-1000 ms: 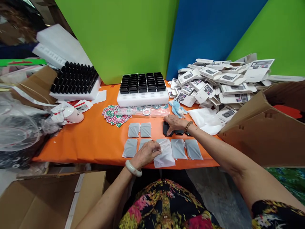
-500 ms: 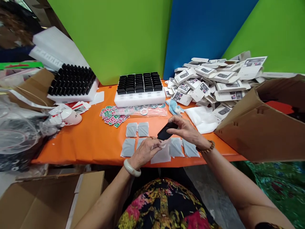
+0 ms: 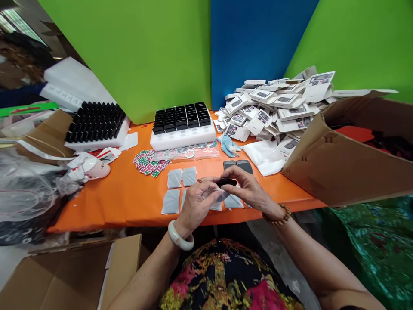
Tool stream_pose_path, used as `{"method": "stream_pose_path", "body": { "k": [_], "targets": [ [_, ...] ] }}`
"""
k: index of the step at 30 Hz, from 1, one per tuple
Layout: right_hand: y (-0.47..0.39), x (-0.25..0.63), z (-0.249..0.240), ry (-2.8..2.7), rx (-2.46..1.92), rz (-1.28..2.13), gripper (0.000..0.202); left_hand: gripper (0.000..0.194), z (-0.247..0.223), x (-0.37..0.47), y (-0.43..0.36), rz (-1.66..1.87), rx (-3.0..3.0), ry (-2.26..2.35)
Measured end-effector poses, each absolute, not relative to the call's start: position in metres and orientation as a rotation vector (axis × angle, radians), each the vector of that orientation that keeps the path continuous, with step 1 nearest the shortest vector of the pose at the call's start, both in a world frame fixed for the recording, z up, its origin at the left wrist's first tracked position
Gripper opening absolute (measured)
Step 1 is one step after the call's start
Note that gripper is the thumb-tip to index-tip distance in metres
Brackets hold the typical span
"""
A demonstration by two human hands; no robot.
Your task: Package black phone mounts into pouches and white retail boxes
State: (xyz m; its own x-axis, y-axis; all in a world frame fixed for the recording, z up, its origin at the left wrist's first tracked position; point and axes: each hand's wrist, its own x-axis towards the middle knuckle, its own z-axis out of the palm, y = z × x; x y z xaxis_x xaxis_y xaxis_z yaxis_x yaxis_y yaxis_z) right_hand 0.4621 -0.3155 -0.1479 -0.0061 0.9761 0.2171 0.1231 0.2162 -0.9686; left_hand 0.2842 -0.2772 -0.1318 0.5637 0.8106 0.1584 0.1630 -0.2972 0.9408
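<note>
Over the front of the orange table, my right hand pinches a flat black rounded device, seen nearly edge-on. Close against it, my left hand has its fingers closed on a translucent sleeve. The device's left end meets the sleeve's mouth; how far inside it sits is hidden by the fingers. Below and around the hands lie several grey devices in frosted sleeves, such as a sleeved device at left and another sleeved device behind it. Two bare dark devices lie just beyond my right hand.
White foam trays of black devices stand at the back, one tray central, another tray left. Printed white boxes are heaped back right. An open carton borders the right, stickers lie left of centre, and another carton sits below left.
The black device has tipped from showing its broad face to nearly edge-on, and its end has come to the sleeve's mouth. The sleeve is lifted between my hands. The whole view has shifted.
</note>
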Motion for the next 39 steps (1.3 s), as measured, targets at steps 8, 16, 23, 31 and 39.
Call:
{"method": "stream_pose_path", "body": {
  "k": [8,16,23,31,39],
  "targets": [
    [-0.322,0.471,-0.141,-1.41,-1.184,0.951,0.051,0.009,-0.118,0.297,-0.279,0.819,1.734,0.722],
    [-0.301,0.466,-0.163,-1.037,-1.225,1.066,0.03,0.01,-0.141,0.293,-0.286,1.278,1.962,1.128],
    [-0.294,0.447,-0.179,-0.876,-1.126,1.246,0.033,0.025,-0.18,0.293,-0.299,0.808,1.643,1.178],
    [-0.296,0.448,-0.171,-1.492,-1.401,0.495,0.036,0.035,-0.194,0.284,-0.28,0.65,1.164,0.931],
    [-0.276,0.442,-0.215,-1.31,-1.405,1.081,0.03,0.03,-0.207,0.293,-0.258,0.787,0.593,0.877]
  ]
}}
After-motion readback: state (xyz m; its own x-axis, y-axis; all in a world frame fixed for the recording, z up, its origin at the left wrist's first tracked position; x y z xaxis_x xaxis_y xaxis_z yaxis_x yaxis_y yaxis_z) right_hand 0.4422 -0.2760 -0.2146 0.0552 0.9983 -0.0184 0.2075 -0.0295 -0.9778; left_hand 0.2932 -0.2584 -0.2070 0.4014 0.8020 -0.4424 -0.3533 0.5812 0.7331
